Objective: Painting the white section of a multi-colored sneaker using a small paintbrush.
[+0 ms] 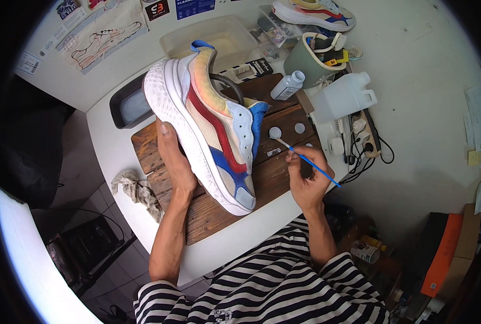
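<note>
My left hand (173,162) holds up a multicoloured sneaker (210,121) by its thick white sole, with the toe tipped down toward me. The upper is cream mesh with red, blue, yellow and pale blue panels, and no laces show in its eyelets. Between the fingers of my right hand (310,178) is a thin blue paintbrush (316,166). Its tip reaches a small round cap (274,133) of whitish stuff on the dark wooden board (208,218). Beside that cap lies another small white disc (300,128). The fingers of my left hand behind the sole are hidden.
A small bottle (288,85) stands at the board's far edge, near a translucent jug (345,97). Behind are a green tub of brushes (308,59), a clear bin (208,38) and another sneaker (318,15). A black tray (129,102) and a crumpled rag (135,191) lie left; a power strip (367,135) right.
</note>
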Demonstrator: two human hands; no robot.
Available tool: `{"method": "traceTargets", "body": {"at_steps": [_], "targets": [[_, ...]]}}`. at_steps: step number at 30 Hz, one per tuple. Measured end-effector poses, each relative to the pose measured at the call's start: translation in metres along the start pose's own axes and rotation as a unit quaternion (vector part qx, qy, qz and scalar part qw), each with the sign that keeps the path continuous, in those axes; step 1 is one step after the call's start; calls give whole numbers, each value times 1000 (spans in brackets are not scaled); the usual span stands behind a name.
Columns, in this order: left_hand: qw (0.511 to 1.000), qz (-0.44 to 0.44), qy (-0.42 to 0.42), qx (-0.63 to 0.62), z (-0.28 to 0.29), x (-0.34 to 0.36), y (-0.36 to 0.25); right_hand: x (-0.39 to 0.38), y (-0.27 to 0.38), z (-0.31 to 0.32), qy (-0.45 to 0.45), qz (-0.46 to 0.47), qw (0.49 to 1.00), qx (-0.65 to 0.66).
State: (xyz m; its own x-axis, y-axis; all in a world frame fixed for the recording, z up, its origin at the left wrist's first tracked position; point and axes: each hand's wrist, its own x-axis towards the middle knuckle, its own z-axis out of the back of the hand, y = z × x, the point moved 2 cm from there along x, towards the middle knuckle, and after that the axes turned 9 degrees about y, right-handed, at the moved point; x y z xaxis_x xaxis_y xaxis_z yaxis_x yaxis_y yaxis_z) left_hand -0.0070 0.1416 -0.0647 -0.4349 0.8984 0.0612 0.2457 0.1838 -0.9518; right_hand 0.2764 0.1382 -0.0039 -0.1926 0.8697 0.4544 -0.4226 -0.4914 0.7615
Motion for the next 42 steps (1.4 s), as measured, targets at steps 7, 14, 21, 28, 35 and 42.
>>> {"method": "traceTargets", "body": {"at_steps": [7, 14, 21, 28, 35, 42], "targets": [[1000, -6, 18, -18, -10, -4, -11, 3, -13, -12, 10, 17, 996, -90], [997, 43, -52, -38, -23, -2, -20, -2, -19, -10, 3, -2, 996, -93], [1000, 7, 4, -4, -11, -8, -17, -9, 44, -3, -35, 92, 995, 31], [971, 101, -7, -217, 39, 8, 33, 0, 75, -12, 59, 199, 978, -20], [997, 59, -27, -29, -15, -4, -19, 0, 72, -14, 68, 188, 979, -32], [1000, 12, -23, -6, -14, -6, -16, 2, 71, -16, 50, 191, 980, -21]]}}
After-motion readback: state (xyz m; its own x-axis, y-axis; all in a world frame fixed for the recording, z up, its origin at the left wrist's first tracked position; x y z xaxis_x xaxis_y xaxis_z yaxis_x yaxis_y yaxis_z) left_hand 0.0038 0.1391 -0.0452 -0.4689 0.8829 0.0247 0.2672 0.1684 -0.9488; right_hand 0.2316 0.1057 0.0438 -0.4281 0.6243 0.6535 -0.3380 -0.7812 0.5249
